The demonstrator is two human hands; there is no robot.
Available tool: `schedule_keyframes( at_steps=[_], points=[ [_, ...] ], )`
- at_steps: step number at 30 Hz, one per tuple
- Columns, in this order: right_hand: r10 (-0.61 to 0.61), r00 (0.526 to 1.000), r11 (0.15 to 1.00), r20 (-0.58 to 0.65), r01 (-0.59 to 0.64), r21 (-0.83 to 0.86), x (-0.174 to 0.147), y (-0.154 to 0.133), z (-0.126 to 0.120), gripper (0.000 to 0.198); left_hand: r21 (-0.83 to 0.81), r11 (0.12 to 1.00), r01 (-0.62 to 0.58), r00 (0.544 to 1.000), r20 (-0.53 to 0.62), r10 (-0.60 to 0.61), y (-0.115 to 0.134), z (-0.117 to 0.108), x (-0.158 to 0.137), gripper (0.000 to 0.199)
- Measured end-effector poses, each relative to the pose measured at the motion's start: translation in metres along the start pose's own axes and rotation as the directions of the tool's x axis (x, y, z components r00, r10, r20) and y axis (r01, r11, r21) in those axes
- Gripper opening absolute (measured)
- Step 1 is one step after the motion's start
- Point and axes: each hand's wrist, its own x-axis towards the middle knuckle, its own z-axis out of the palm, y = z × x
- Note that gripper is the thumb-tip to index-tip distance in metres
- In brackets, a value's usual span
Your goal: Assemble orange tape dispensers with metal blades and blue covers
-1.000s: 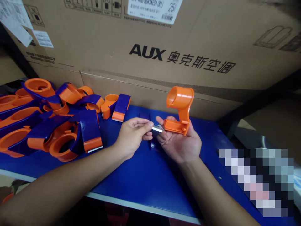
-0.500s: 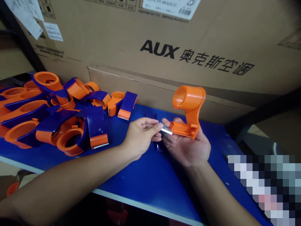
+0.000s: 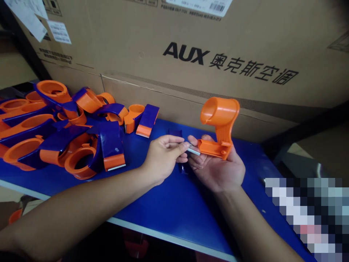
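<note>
Between the thumb and fingers of my left hand (image 3: 166, 158) is a small serrated metal blade (image 3: 194, 150), teeth facing down. My right hand (image 3: 220, 171) lies palm up with an orange tape dispenser body (image 3: 220, 116) in it, its round hub standing up and its narrow end pointing left. The blade's free end is close to that narrow end; whether they touch I cannot tell. On the blue surface (image 3: 163, 211), partly hidden behind my left fingers, lies a dark blue plastic piece (image 3: 175, 133).
Several orange and blue tape dispensers (image 3: 111, 145) are heaped on the left, some with toothed blades at their ends. A large cardboard box (image 3: 122, 47) stands along the back. Dark metal posts (image 3: 297, 125) rise at both sides. A pale edge (image 3: 160, 236) runs along the front.
The blade has tilted slightly in my left fingers and shines less. Both hands keep their grip in nearly the same place, and the view has shifted a little.
</note>
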Motion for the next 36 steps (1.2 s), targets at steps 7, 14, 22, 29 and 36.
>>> schedule_keyframes(
  at_steps=[7,14,22,29,36],
  points=[
    [-0.026,1.0,0.999,0.008,0.026,-0.042,-0.002,0.003,0.001,0.053,-0.004,1.0,0.016,1.0,-0.021,-0.016,-0.003,-0.001,0.0,0.015],
    [-0.113,0.994,0.992,0.003,0.113,-0.061,-0.002,0.008,0.007,0.047,-0.069,0.996,0.057,0.998,-0.035,-0.06,-0.003,-0.003,0.003,0.011],
    [-0.173,0.985,0.981,0.015,0.174,-0.088,-0.005,0.006,0.01,0.043,-0.039,0.997,0.059,0.997,-0.05,-0.061,0.001,-0.001,-0.002,0.004],
    [-0.222,0.974,0.969,0.042,0.226,-0.102,-0.004,0.016,0.011,0.04,0.011,0.999,0.047,0.998,0.045,-0.047,-0.006,0.0,-0.006,0.012],
    [-0.193,0.981,0.974,0.038,0.196,-0.115,-0.003,0.023,0.006,0.039,0.158,0.984,0.083,0.99,0.095,-0.099,-0.011,-0.003,-0.003,0.023]
  ],
)
